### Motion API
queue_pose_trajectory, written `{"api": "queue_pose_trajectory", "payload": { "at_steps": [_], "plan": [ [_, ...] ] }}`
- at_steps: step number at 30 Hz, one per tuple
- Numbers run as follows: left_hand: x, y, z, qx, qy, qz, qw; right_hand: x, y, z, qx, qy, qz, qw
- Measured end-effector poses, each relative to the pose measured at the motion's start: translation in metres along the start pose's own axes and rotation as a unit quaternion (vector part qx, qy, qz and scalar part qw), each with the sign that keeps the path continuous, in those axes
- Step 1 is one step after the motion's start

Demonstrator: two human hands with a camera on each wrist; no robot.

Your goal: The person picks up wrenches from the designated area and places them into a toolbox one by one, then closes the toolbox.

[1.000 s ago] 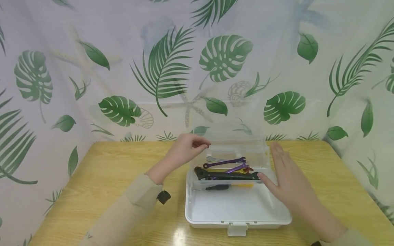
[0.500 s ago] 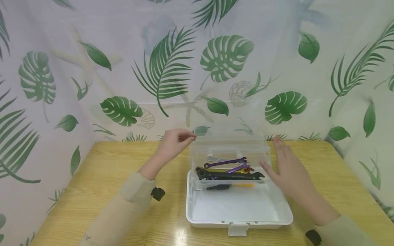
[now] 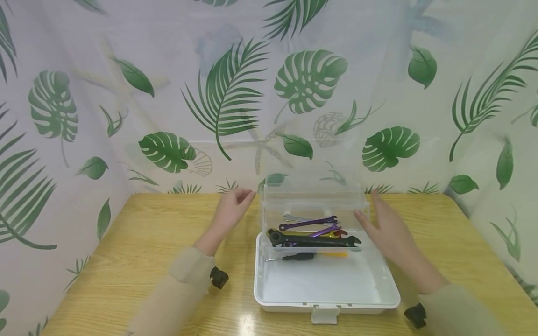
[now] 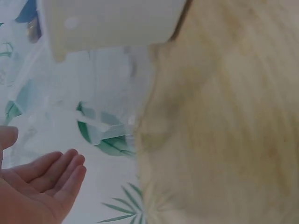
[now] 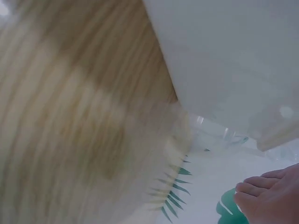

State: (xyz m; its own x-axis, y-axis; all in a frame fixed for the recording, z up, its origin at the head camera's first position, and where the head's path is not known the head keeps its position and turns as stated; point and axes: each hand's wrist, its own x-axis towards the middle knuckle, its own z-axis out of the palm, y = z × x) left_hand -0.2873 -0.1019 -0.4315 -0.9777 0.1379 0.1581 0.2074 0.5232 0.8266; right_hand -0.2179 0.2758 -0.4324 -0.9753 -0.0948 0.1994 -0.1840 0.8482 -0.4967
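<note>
A white toolbox point(image 3: 328, 280) with a clear lid point(image 3: 313, 193) raised at the back sits in the head view. Its clear upper tray point(image 3: 315, 249) holds several wrenches: a large black wrench point(image 3: 313, 239), a dark purple wrench point(image 3: 307, 223), and silver, violet and yellow ones. Below the tray, a black-handled screwdriver point(image 3: 298, 256) lies in the base. My left hand point(image 3: 230, 207), fingers loosely bent, is held just left of the lid, holding nothing. My right hand point(image 3: 388, 228) has straight fingers beside the box's right back side, its thumb overlapping the lid's edge in this view.
The wooden table point(image 3: 168, 242) extends to both sides of the toolbox. A leaf-print cloth point(image 3: 231, 93) hangs behind its back edge. The toolbox's front latch point(image 3: 325, 314) hangs down toward the table.
My left hand has moved left, from over the tray's left end to outside the box. My right hand has shifted slightly, its thumb leaving the black wrench's end. The toolbox and tools stay put.
</note>
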Motion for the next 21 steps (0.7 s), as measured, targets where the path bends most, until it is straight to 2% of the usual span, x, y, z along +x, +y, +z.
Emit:
{"api": "queue_pose_trajectory", "payload": {
  "at_steps": [3,6,9,12,15,21],
  "plan": [
    [-0.002,-0.006,0.007,-0.019,-0.010,-0.028,0.9994,0.004,0.002,0.005,0.041,-0.021,0.020,0.999],
    [-0.004,-0.007,0.013,-0.027,-0.034,-0.055,0.9976,0.006,0.002,0.008,0.093,-0.039,0.029,0.994],
    [-0.005,-0.006,0.018,-0.038,-0.054,-0.077,0.9948,0.006,0.002,0.010,0.146,-0.060,0.044,0.986],
    [-0.004,-0.005,0.022,-0.062,-0.061,-0.085,0.9926,0.007,0.003,0.011,0.186,-0.089,0.066,0.976],
    [-0.002,-0.002,0.025,-0.073,-0.062,-0.087,0.9916,0.009,0.005,0.011,0.205,-0.116,0.083,0.968],
    [0.001,0.005,0.026,-0.044,-0.092,-0.089,0.9908,0.018,0.006,0.010,0.203,-0.137,0.137,0.960]
  ]
}}
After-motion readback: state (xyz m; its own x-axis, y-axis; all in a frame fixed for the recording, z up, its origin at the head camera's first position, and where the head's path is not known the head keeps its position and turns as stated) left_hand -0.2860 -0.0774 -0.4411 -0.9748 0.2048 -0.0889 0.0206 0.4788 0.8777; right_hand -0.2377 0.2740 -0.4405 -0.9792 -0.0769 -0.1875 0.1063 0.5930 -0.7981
